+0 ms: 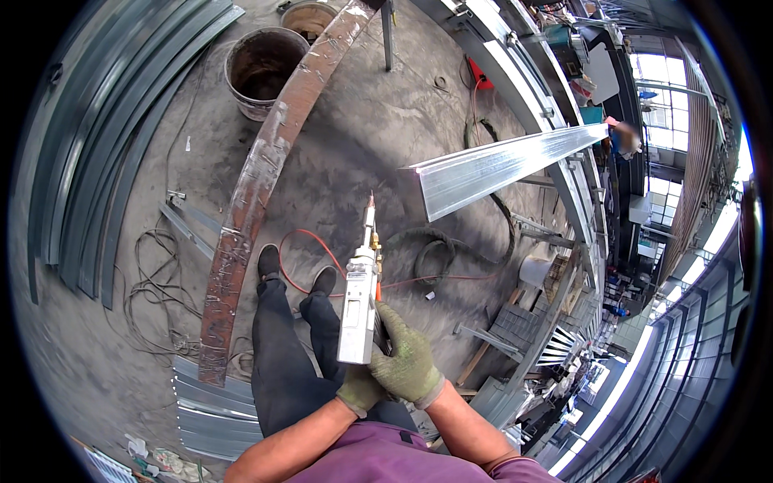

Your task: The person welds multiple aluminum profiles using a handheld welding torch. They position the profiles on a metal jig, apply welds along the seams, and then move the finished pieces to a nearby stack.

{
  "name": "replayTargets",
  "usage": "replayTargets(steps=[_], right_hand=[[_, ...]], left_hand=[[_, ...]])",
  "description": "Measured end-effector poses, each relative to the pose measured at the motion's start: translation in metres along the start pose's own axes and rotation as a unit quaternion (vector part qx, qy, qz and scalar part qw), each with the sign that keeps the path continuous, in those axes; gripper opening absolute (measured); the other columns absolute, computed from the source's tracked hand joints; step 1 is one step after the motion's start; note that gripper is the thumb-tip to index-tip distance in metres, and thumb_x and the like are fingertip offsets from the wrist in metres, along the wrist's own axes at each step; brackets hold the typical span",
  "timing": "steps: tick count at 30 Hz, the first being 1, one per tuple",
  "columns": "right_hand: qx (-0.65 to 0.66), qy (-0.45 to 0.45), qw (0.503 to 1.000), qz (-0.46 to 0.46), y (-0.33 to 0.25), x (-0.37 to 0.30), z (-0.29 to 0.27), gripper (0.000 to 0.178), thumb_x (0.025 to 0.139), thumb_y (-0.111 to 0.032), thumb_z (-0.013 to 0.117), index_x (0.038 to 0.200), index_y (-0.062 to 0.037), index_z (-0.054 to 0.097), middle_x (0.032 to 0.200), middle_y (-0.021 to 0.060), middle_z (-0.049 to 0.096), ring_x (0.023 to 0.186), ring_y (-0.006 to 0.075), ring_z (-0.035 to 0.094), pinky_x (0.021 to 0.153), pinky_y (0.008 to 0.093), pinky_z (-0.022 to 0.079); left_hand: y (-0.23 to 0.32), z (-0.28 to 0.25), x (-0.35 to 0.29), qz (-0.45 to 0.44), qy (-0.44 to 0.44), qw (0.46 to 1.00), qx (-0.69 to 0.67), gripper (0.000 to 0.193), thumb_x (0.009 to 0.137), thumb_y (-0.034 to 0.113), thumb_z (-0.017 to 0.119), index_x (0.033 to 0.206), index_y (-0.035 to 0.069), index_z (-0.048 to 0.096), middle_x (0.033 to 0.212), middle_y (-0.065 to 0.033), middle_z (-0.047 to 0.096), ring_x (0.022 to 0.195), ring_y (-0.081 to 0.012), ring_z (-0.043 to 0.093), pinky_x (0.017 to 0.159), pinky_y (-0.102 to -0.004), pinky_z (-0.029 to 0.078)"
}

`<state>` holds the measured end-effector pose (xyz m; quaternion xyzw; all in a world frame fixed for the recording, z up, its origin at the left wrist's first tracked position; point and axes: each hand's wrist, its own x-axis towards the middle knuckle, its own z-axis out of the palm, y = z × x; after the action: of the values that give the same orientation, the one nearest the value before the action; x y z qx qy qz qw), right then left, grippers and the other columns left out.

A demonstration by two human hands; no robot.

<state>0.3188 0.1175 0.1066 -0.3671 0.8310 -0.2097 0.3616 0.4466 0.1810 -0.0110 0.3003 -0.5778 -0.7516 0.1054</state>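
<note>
A white, box-bodied welding gun with a copper-coloured nozzle points away from me over the concrete floor. My right hand, in a green work glove, is closed at its rear right side, the thumb lying along the body. Close beside it, my gloved left hand is closed under the gun's rear end; its fingers are mostly hidden. Ahead and to the right, a shiny metal channel extends toward a person at its far end. The gun's tip is apart from the channel.
A rusty, spattered beam crosses on my left, beside a dirty bucket. Long metal profiles lie stacked at far left. A red hose and a black hose run across the floor. A long metal frame stands at right.
</note>
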Motion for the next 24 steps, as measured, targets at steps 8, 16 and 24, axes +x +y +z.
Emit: replayTargets(steps=[8,16,24], right_hand=[[0.038,0.047,0.997,0.047,0.017,-0.026,-0.007,0.061,0.089,-0.019,0.082,0.142,0.0043,0.063,0.105,0.0273,0.077,0.097,0.0404,0.079,0.082,0.0429,0.061],[-0.024,0.069,0.996,0.058,0.024,-0.037,-0.012,0.055,0.088,-0.019,0.081,0.137,0.003,0.066,0.098,0.0254,0.078,0.089,0.039,0.08,0.076,0.0427,0.062],[-0.03,0.07,0.995,0.065,0.025,-0.036,-0.02,0.055,0.088,-0.02,0.081,0.137,0.0008,0.067,0.1,0.0254,0.078,0.091,0.0402,0.08,0.078,0.0442,0.062]], left_hand=[[0.022,0.014,-0.006,0.02,0.003,1.0,-0.012,0.058,0.097,0.018,0.075,0.148,0.002,0.054,0.138,-0.0181,0.065,0.128,-0.0311,0.065,0.107,-0.0433,0.053],[0.034,0.021,-0.006,-0.021,0.0,0.997,-0.077,0.048,0.096,0.011,0.075,0.141,0.003,0.06,0.129,-0.014,0.07,0.12,-0.0257,0.069,0.101,-0.0393,0.056],[0.044,0.018,0.001,-0.076,-0.053,0.993,-0.066,0.044,0.098,0.012,0.072,0.14,0.003,0.061,0.131,-0.0152,0.071,0.122,-0.0273,0.07,0.103,-0.0409,0.056]])
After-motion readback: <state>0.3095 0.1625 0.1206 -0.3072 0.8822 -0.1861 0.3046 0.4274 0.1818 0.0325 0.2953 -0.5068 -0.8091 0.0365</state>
